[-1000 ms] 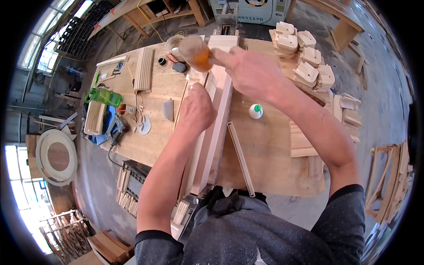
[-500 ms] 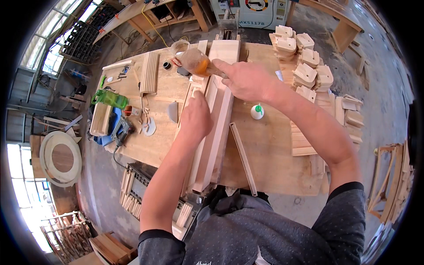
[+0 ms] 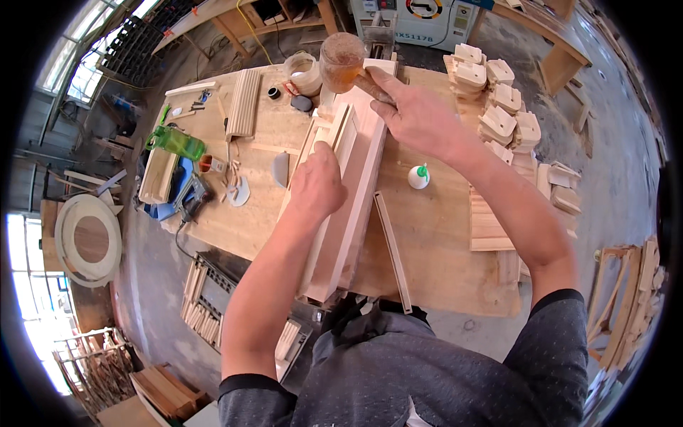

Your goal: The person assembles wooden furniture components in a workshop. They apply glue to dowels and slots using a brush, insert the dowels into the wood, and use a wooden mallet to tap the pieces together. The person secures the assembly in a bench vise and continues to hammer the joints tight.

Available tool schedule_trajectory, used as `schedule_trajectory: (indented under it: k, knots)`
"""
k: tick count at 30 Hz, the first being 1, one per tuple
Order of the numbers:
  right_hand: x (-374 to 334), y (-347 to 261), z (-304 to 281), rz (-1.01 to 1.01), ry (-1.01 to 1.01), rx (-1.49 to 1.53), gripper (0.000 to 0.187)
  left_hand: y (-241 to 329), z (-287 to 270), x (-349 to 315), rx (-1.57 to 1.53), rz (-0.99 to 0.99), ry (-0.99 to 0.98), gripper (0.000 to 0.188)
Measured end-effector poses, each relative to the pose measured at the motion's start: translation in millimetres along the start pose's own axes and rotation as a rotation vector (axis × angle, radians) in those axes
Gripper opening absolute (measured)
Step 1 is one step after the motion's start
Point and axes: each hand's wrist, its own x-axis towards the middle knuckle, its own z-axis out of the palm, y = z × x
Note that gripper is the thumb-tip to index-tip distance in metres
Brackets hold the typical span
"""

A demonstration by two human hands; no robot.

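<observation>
My right hand [image 3: 420, 117] is closed round the wooden handle of a mallet [image 3: 343, 62] with a translucent amber head. The head is up in the air over the far end of the work. My left hand [image 3: 318, 183] is closed on a long, narrow, grooved wooden rail [image 3: 346, 141], thumb on top; the underside of the grip is hidden. This rail rests along the left side of a long pale wooden beam [image 3: 358, 192], which runs from near my waist to the far table edge. A loose thin wooden strip [image 3: 393, 249] lies right of the beam.
A glue bottle [image 3: 419, 178] with a green top stands right of the beam, before stacked shaped wooden blocks [image 3: 498, 107]. Leftward are a green bottle [image 3: 181, 142], a corded power tool [image 3: 196, 199], a clear jar [image 3: 304, 75] and a ribbed panel [image 3: 243, 103] on the worktable [image 3: 441, 256].
The mallet has risen from low over the rail, its head now higher and farther out. My left hand stays on the rail, whose far end now shows more. The whole view has shifted slightly.
</observation>
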Motion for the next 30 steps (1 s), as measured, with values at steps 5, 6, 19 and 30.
schedule_trajectory:
  k: [5,6,19,30]
  knots:
    - [5,-7,2,-0.001,-0.087,-0.123,0.055,-6,1,7,0.020,0.032,0.005,0.031]
    - [5,-8,1,0.005,-0.088,-0.083,0.056,-7,-1,8,0.020,0.038,0.009,0.031]
    - [-68,-60,33,-0.191,-0.086,0.057,0.052,-46,-17,-147,0.031,-0.231,-0.112,0.041]
    - [-78,-83,49,-0.245,-0.211,-0.045,0.052,-44,-19,-147,-0.034,-0.141,-0.019,0.018]
